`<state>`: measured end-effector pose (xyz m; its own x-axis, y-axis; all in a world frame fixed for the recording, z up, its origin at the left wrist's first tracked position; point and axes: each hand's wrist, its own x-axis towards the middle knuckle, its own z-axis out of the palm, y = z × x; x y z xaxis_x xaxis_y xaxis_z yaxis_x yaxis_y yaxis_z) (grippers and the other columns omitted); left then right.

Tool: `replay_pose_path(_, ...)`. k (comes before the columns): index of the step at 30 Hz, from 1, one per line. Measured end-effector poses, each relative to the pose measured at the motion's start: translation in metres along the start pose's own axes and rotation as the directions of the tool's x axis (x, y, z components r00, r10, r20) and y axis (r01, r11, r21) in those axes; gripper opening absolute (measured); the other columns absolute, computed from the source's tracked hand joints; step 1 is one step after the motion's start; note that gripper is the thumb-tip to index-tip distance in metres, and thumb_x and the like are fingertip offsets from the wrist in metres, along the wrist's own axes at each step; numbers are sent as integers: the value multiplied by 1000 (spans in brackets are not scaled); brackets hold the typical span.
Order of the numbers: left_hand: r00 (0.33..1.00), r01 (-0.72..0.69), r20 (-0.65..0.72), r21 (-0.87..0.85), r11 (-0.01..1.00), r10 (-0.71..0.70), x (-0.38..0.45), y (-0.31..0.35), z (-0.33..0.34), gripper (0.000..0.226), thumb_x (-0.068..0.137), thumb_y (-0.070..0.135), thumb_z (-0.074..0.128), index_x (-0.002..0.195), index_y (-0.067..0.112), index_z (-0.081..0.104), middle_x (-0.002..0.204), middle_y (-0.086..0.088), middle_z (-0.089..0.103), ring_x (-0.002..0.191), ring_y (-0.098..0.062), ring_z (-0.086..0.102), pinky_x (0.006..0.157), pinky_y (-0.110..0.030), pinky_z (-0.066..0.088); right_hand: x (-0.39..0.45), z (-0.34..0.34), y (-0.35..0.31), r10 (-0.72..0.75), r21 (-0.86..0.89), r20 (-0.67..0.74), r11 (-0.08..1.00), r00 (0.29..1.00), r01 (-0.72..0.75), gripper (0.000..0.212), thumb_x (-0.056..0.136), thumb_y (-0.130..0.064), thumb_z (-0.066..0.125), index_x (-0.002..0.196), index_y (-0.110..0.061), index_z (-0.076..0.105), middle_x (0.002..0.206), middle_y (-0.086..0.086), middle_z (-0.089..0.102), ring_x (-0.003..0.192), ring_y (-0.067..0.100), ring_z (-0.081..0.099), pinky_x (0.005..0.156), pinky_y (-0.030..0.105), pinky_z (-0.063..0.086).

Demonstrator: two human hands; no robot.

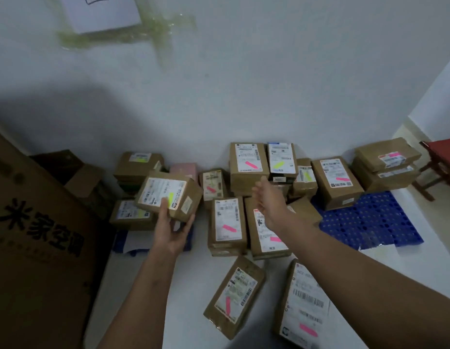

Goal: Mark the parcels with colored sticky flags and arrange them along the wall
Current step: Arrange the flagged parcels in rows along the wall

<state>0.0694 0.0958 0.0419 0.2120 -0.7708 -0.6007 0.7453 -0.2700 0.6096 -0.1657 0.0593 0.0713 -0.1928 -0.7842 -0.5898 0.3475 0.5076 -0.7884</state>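
Observation:
My left hand [169, 229] grips a brown parcel [168, 193] from below, thumb on its white label beside a yellow-green flag [170, 197]. It hangs above another parcel [130, 214] at the left of the pile. My right hand [266, 197] reaches forward over the middle of the pile, fingers relaxed and holding nothing. Several brown parcels with pink or yellow flags lie against the white wall [244, 84]. Nearer me, two parcels with pink flags lie on the floor, one [234, 295] in the middle and one [304, 306] to its right.
A large printed cardboard box [40, 235] stands at the left. A blue perforated pallet [370, 220] lies on the floor at right, parcels on its far edge. A red wooden stool [440, 159] stands at the far right. Paper is taped to the wall [103, 13].

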Motion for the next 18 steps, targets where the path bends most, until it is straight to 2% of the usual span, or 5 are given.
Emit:
replay_pose_path(2, 994, -43, -107, -37, 998, 39, 20, 21, -12, 53, 89, 43, 68, 134, 22, 50, 129, -8, 64, 118, -27, 61, 102, -45, 50, 6, 28, -2, -7, -19, 10, 1000, 1000, 7, 35, 103, -35, 43, 117, -10, 62, 89, 1, 62, 71, 10, 54, 61, 23, 40)
replay_pose_path(4, 982, -68, -179, -51, 996, 58, 42, 40, -27, 64, 86, 45, 70, 141, 22, 47, 133, -8, 62, 117, -26, 61, 96, -43, 54, 12, 54, -1, 5, -36, 33, 999, 999, -4, 35, 103, -34, 43, 117, -8, 62, 96, 7, 67, 82, 16, 63, 62, 23, 42)
replay_pose_path(6, 970, -74, -234, -40, 996, 63, 64, 55, -42, 69, 85, 46, 71, 145, 26, 43, 135, -6, 61, 115, -24, 61, 92, -42, 55, 18, 80, 3, 22, -52, 51, 998, 998, -19, 31, 103, -33, 43, 115, -11, 61, 109, 9, 67, 97, 19, 64, 69, 24, 46)
replay_pose_path(10, 953, -63, -298, -36, 997, 49, 97, 74, -63, 69, 86, 46, 70, 146, 28, 40, 137, -6, 58, 121, -26, 57, 92, -43, 54, 30, 126, 24, 53, -119, 53, 992, 997, -47, 38, 102, -40, 43, 124, -14, 59, 111, -1, 66, 101, 14, 60, 88, 31, 46)
replay_pose_path(18, 916, -31, -400, 13, 999, 34, 143, 92, -76, 57, 96, 15, 61, 147, 21, 38, 142, -9, 52, 128, -29, 51, 102, -49, 49, 40, 153, 55, 121, -113, 13, 987, 993, -118, 34, 101, -39, 47, 123, -16, 60, 102, 0, 64, 80, 10, 55, 64, 20, 43)
